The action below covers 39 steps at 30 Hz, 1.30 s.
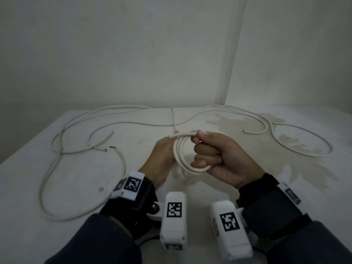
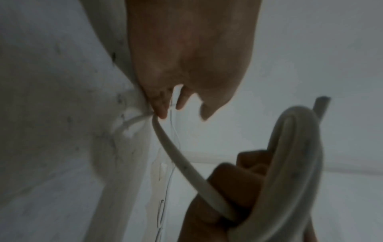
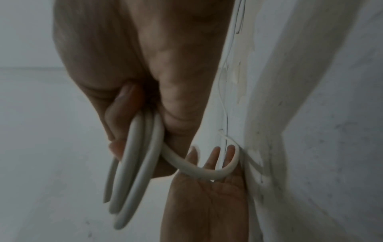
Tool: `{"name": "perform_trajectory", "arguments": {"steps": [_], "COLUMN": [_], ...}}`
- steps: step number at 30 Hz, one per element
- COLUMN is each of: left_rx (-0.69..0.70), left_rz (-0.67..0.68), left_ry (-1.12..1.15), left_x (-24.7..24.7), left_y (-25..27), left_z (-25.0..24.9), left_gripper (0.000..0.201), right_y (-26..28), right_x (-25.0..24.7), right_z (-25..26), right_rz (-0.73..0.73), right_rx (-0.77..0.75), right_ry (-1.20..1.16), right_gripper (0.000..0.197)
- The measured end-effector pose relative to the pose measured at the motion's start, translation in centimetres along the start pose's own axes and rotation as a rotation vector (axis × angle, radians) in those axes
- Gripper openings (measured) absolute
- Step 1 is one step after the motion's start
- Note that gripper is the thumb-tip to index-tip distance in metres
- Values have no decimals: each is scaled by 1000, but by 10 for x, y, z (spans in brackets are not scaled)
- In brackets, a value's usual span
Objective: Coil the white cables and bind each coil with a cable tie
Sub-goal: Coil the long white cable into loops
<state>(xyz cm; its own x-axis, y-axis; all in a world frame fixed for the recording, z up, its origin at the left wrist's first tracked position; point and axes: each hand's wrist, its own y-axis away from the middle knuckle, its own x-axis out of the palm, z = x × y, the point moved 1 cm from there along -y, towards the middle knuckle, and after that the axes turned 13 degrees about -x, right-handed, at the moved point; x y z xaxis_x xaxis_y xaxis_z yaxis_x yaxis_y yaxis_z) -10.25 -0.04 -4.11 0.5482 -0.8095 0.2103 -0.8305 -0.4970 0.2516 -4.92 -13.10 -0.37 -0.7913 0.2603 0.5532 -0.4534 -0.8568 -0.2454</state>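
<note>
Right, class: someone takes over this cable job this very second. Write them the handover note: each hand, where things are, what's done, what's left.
Right hand: fist gripping the coil, several loops, held above the table.
Left hand: fingers straight, palm open beside the coil, the cable's last stretch lying across the fingers.
Loose cables lie uncoiled on the left and on the far right of the table.
Cable tie: a thin white strip just beyond the hands looks like one; not certain.
Done: one cable nearly coiled.
Left: tuck in its end, tie it, then coil and tie the others.
</note>
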Motion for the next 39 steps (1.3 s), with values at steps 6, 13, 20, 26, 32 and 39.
{"name": "perform_trajectory", "arguments": {"steps": [6, 13, 20, 26, 32, 39], "left_rx": [63, 115, 223, 225, 52, -71], "left_rz": [-252, -240, -39, 227, 310, 410], "left_ry": [-553, -457, -134, 67, 321, 373], "left_x": [-12, -14, -10, 4, 8, 7], "left_y": [-8, -4, 4, 14, 17, 16], "left_z": [10, 4, -7, -12, -9, -8], "left_gripper": [47, 21, 40, 40, 39, 36], "right_y": [0, -9, -8, -6, -5, -2], "right_x": [-2, -19, -30, -31, -29, -27], "right_z": [2, 5, 2, 0, -1, 2], "right_rz": [-58, -372, -517, -482, -478, -359], "right_rx": [-39, -233, -297, -133, -132, -16], "right_ry": [-49, -42, 297, 320, 478, 520], "right_gripper": [21, 27, 30, 43, 43, 50]}}
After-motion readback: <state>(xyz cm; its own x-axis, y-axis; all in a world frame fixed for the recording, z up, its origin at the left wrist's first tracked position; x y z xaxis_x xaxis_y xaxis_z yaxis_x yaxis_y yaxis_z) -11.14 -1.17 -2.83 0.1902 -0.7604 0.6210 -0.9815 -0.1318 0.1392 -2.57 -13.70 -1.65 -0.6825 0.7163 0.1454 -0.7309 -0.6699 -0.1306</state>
